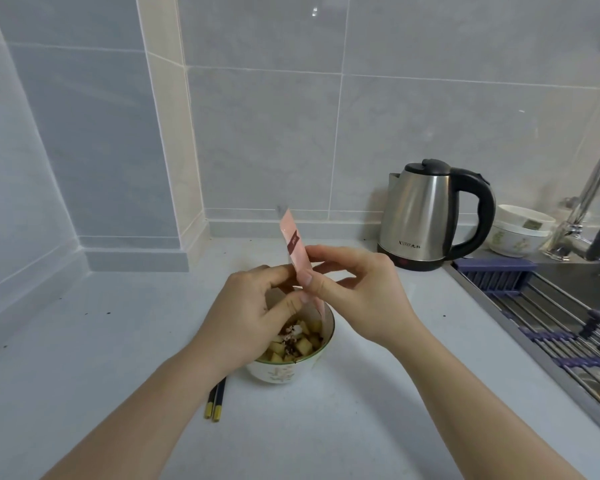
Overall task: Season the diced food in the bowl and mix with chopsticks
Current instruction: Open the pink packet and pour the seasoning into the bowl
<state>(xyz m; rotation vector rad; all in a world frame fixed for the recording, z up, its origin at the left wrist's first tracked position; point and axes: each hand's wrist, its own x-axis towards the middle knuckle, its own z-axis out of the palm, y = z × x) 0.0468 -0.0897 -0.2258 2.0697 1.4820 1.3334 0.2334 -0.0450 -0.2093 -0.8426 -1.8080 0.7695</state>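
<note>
A white bowl (293,370) with a green rim stands on the counter, holding yellow diced food (305,345) topped with a little reddish-white seasoning. Above it, a long pink seasoning packet (293,242) is held nearly upright, its lower end pointing into the bowl. My right hand (357,289) pinches the packet's middle between thumb and fingers. My left hand (257,313) pinches it just below, and covers the bowl's left part. A pair of dark chopsticks (217,401) with yellow tips lies on the counter left of the bowl, partly under my left forearm.
A steel electric kettle (426,216) stands at the back right. Stacked white bowls (520,230) sit beside a faucet (582,216). A sink with a drying rack (561,323) fills the right side. Tiled walls close off the back and left of the white counter (118,341).
</note>
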